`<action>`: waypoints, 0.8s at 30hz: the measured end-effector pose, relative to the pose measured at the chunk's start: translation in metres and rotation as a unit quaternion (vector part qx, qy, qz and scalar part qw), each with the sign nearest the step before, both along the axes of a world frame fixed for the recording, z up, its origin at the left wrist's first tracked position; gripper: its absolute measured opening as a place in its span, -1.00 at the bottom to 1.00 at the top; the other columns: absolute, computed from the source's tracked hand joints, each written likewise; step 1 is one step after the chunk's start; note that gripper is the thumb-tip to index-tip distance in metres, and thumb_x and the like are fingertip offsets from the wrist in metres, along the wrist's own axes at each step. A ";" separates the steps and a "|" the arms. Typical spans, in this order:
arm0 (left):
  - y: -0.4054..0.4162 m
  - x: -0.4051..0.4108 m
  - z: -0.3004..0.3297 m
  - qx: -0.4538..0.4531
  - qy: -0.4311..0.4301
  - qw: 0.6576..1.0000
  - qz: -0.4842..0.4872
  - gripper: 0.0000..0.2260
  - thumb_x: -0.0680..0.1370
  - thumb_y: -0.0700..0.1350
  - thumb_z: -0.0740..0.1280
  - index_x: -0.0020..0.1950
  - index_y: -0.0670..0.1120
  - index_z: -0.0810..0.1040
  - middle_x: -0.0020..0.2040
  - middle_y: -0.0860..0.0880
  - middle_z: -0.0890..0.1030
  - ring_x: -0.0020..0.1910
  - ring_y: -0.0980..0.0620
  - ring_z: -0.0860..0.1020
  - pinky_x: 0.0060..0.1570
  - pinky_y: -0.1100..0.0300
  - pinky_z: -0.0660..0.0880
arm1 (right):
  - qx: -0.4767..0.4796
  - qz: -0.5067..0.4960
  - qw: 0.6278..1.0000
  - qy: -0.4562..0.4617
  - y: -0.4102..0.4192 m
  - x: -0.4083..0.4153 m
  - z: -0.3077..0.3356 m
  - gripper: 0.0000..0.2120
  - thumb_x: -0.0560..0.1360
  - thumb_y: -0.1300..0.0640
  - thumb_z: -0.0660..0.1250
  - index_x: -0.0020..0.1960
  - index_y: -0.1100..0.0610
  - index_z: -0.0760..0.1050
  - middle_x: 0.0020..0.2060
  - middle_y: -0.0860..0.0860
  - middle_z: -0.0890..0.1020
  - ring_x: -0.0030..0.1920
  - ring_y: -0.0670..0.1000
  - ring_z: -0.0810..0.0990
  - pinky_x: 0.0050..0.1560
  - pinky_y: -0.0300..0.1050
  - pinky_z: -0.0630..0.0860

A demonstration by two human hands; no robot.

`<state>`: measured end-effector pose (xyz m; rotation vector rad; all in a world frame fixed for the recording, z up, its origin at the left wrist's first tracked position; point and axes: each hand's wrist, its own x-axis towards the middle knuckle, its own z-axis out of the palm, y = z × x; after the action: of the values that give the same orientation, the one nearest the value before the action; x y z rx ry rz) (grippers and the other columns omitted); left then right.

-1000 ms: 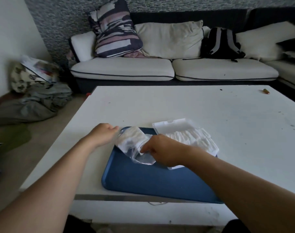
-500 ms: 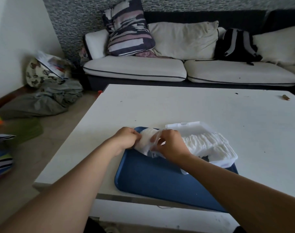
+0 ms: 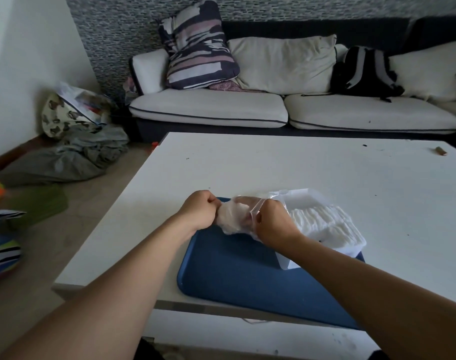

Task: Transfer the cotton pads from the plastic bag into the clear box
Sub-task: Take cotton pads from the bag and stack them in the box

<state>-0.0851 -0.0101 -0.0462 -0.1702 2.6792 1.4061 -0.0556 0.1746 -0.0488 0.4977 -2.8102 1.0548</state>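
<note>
The left hand (image 3: 201, 212) grips one end of the plastic bag (image 3: 234, 216); the right hand (image 3: 273, 222) pinches its other end; the clear box (image 3: 325, 224), holding cotton pads (image 3: 318, 220), sits just right of the right hand on the blue tray (image 3: 237, 271).

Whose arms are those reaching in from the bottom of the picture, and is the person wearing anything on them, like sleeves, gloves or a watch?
They belong to the person wearing the camera. Both forearms are bare right to the picture's edge: no sleeves show. The left hand and right hand have no gloves, and no watch, bracelet or ring is visible from this side.
</note>
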 end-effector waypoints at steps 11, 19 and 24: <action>0.007 -0.001 -0.007 -0.067 0.024 0.997 -0.021 -0.83 0.66 -0.16 0.15 -0.01 -0.07 0.52 -0.03 -0.03 0.60 -0.05 -0.05 0.56 -0.09 0.11 0.53 | -0.062 0.023 0.997 -0.049 0.001 0.004 0.000 -0.50 0.58 0.33 0.25 -0.03 -0.33 0.31 -0.16 -0.04 0.60 -0.25 -0.05 0.59 -0.26 -0.36 0.49; 0.014 0.002 -0.009 -0.071 0.083 0.994 0.018 -0.82 0.66 -0.20 0.12 -0.07 -0.09 0.47 -0.09 0.05 0.54 -0.11 0.06 0.49 -0.24 0.25 0.38 | -0.068 0.038 0.993 -0.085 -0.001 0.006 0.004 -0.77 0.55 0.28 0.36 0.01 -0.06 0.54 -0.21 0.02 0.65 -0.25 0.08 0.70 -0.22 -0.08 0.64; 0.014 -0.002 -0.006 -0.082 0.064 0.994 0.030 -0.83 0.65 -0.18 0.13 -0.09 -0.09 0.45 -0.06 -0.01 0.53 -0.09 0.00 0.49 -0.23 0.21 0.38 | -0.051 0.031 0.996 -0.072 -0.011 0.014 0.002 -0.72 0.46 0.28 0.34 0.11 0.03 0.61 -0.30 -0.05 0.60 -0.29 0.04 0.58 -0.24 -0.03 0.55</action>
<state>-0.0875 0.0035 -0.0527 -0.1824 2.9176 1.2528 -0.0421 0.1636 -0.0464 0.5215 -2.8612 1.2881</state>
